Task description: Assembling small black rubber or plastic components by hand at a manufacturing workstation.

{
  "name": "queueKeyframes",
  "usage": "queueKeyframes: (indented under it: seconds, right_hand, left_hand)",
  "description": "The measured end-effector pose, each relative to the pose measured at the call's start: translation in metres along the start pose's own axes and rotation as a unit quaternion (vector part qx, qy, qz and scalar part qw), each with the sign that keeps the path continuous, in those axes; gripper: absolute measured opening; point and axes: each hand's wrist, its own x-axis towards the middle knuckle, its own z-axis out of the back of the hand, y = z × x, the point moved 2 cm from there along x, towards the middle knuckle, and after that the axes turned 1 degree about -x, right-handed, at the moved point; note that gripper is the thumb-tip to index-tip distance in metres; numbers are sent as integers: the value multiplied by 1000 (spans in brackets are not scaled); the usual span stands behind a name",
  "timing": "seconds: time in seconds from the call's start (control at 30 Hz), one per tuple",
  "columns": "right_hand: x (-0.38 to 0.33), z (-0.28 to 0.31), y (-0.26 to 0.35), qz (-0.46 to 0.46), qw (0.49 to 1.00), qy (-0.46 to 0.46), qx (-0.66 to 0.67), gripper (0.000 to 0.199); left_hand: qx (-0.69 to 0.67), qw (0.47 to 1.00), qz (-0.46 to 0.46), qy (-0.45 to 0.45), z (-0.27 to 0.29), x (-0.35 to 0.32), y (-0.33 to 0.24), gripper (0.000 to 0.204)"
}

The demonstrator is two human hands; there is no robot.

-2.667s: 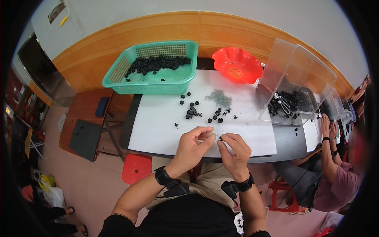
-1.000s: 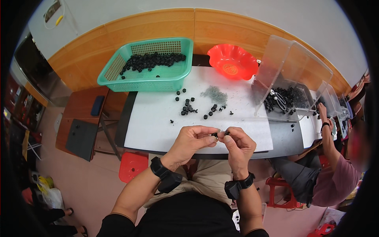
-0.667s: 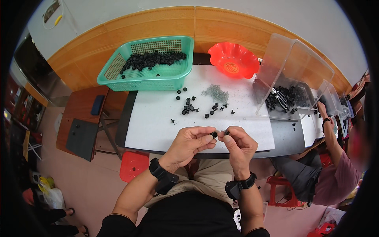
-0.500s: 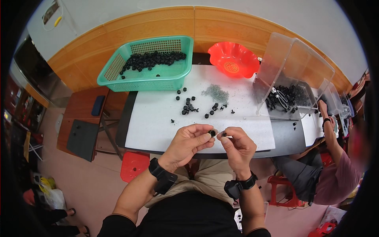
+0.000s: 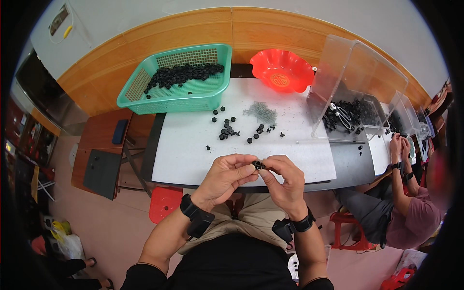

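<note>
Light falls evenly; straight lines bow toward a black rim.

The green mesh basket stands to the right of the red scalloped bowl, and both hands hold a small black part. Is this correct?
No: in the head view, the green mesh basket stands to the left of the red scalloped bowl. The left hand and right hand hold a small black part.

The left hand (image 5: 223, 179) and right hand (image 5: 286, 183) partly hide a black part (image 5: 258, 165). Piled grey pieces (image 5: 261, 113) are too small to identify.
</note>
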Motion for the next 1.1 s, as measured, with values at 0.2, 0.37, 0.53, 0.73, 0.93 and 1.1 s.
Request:
queueKeyframes:
  seconds: [0.2,0.37,0.53,0.73,0.93,1.1]
  right_hand:
    - [2,1,3,13,1000,5,-11,24]
    - [0,0,3,25,1000,-1,-9,25]
    - [-7,0,-5,14,1000,-12,19,29]
    - [-10,-1,-7,9,999,-21,41,29]
    - [-12,-2,-8,11,999,-27,44,30]
    - [-11,-2,-9,19,998,-32,43,30]
  left_hand:
    - [10,1000,1,3,-1,-1,0,24]
    - [21,1000,-1,-9,-1,-3,1,24]
    - [35,999,-8,-14,-2,-4,1,23]
    - [60,998,-14,-24,-6,-6,2,21]
    - [55,998,-22,-29,-7,-7,4,20]
    - [59,998,-24,-30,-8,-7,4,21]
